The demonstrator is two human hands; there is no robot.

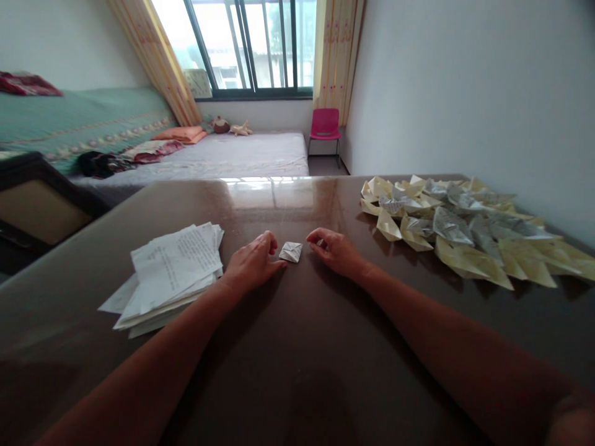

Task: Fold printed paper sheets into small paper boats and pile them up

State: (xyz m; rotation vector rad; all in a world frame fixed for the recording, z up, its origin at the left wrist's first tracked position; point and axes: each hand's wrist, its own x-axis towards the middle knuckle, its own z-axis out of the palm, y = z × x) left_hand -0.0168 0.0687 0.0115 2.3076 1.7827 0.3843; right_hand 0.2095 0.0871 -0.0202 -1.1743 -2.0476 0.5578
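A small folded paper square [290,251], white with print and crease lines, lies flat on the shiny brown table [297,347]. Just left of it rests my left hand [253,261], thumb and fingers apart, its thumb tip close to the paper's lower left corner. On the other side, my right hand [338,251] is a little way off from the square, fingers curved and apart from the thumb, with nothing visible in it. Neither hand appears to grip the paper.
A stack of loose printed sheets [171,272] lies on the left of the table. Many folded paper boats [450,223], cream and printed, crowd the right side by the wall. Beyond the table are a bed [251,155], a pink chair [325,124] and a window.
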